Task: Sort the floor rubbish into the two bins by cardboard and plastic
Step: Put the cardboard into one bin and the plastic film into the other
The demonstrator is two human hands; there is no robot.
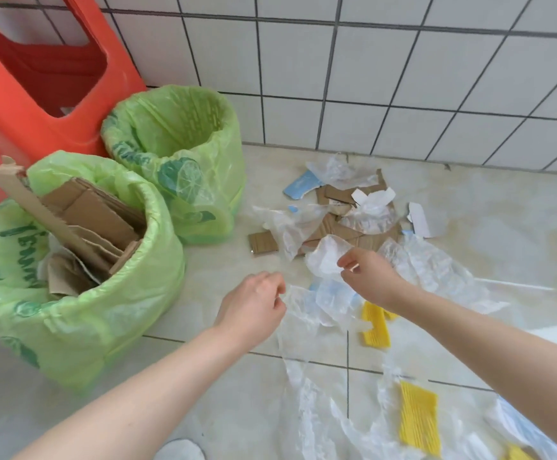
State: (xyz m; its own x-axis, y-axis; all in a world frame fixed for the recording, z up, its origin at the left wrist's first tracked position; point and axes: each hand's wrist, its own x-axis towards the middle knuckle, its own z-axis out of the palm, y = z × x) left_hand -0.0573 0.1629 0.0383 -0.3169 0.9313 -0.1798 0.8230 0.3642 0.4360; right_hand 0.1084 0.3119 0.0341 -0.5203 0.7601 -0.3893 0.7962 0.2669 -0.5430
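Observation:
Two bins lined with green bags stand at the left. The near bin (157, 227) holds several cardboard pieces (91, 210); the far bin (224, 134) looks empty inside. Rubbish lies on the floor to the right: brown cardboard scraps (343, 232), clear plastic sheets (436, 270) and yellow corrugated pieces (416, 416). My right hand (370, 277) pinches a crumpled clear plastic piece (325, 257) above the pile. My left hand (254, 303) grips the edge of a clear plastic sheet (307, 307) beside it.
Stacked red plastic stools (38, 78) stand against the tiled wall (403, 78) behind the bins. A blue-and-white card scrap (303, 185) and a white scrap (418, 219) lie near the wall. Something white (181, 451) shows at the bottom edge.

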